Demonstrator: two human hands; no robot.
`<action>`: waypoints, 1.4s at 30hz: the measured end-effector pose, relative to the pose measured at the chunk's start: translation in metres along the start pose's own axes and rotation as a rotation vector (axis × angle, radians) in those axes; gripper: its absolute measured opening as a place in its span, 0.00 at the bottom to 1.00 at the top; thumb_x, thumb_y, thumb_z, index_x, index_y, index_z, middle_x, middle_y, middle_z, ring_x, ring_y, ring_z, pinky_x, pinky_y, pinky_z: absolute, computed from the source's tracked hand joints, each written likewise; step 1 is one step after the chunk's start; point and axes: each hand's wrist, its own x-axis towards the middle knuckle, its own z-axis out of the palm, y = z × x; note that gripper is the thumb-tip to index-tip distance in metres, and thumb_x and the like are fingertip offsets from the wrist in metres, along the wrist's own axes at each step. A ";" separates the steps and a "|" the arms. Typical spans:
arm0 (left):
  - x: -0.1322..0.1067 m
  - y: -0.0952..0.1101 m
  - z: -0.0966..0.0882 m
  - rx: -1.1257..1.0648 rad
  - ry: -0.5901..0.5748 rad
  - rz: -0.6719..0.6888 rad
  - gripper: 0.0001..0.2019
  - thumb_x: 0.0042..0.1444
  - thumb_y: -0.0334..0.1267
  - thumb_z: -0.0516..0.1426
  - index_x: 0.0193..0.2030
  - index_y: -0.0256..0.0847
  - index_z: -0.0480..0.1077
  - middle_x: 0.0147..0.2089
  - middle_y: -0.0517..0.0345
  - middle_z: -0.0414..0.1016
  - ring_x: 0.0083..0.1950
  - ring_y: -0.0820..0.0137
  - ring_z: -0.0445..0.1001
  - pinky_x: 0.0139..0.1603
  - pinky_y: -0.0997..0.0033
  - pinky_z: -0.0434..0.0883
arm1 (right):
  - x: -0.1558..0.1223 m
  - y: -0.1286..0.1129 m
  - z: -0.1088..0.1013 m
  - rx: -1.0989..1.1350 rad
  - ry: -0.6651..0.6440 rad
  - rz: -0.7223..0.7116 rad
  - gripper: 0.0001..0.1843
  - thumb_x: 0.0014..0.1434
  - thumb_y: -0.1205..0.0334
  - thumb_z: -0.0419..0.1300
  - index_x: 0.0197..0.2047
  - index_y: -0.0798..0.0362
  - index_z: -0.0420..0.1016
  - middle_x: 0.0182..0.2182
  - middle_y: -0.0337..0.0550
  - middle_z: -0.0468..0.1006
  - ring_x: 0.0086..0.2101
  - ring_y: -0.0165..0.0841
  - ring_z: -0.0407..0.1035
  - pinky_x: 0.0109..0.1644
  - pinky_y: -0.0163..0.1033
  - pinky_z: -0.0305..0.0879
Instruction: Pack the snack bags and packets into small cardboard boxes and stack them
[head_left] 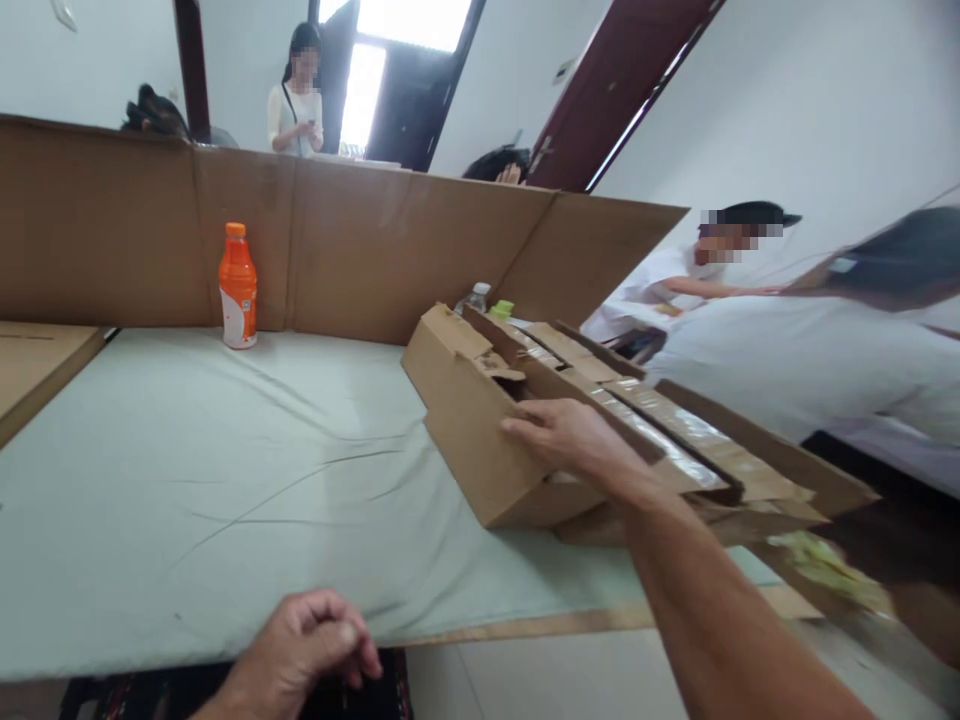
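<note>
My right hand point(559, 430) reaches over the near wall of a small open cardboard box point(469, 440). Its thumb and fingers grip the wall's upper edge, with some fingertips hidden by the hand. Beside that box, on its right, stands a larger cardboard box point(780, 440) filled with rows of clear-wrapped packs point(660, 430), blurred here. My left hand point(307, 640) hovers at the table's front edge, fingers curled in and nothing visible in them.
Pale green cloth covers the table point(285, 480). A tall cardboard screen point(360, 250) runs along the back. An orange drink bottle point(238, 290) stands before it. Flat cardboard point(37, 370) lies at left. People in white point(787, 350) sit close on the right.
</note>
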 end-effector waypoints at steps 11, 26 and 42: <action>-0.029 0.060 -0.106 0.615 0.412 0.657 0.54 0.47 0.56 0.72 0.76 0.62 0.48 0.80 0.54 0.44 0.77 0.44 0.51 0.74 0.40 0.52 | -0.053 -0.121 -0.015 0.337 -0.296 -0.638 0.21 0.73 0.48 0.51 0.48 0.50 0.82 0.40 0.48 0.85 0.40 0.36 0.78 0.46 0.38 0.72; -0.009 0.076 -0.128 1.047 0.228 0.658 0.62 0.54 0.53 0.69 0.78 0.60 0.23 0.81 0.45 0.37 0.77 0.33 0.48 0.71 0.26 0.56 | -0.004 -0.154 -0.007 0.036 -0.586 -0.722 0.18 0.60 0.61 0.65 0.55 0.51 0.79 0.54 0.51 0.81 0.51 0.43 0.77 0.54 0.45 0.74; -0.006 0.063 -0.123 0.943 0.219 0.789 0.59 0.52 0.49 0.71 0.79 0.60 0.34 0.79 0.54 0.49 0.77 0.41 0.54 0.72 0.41 0.65 | -0.012 -0.176 0.060 -0.143 -0.690 -0.723 0.15 0.51 0.79 0.56 0.34 0.53 0.79 0.30 0.46 0.83 0.29 0.37 0.76 0.34 0.41 0.63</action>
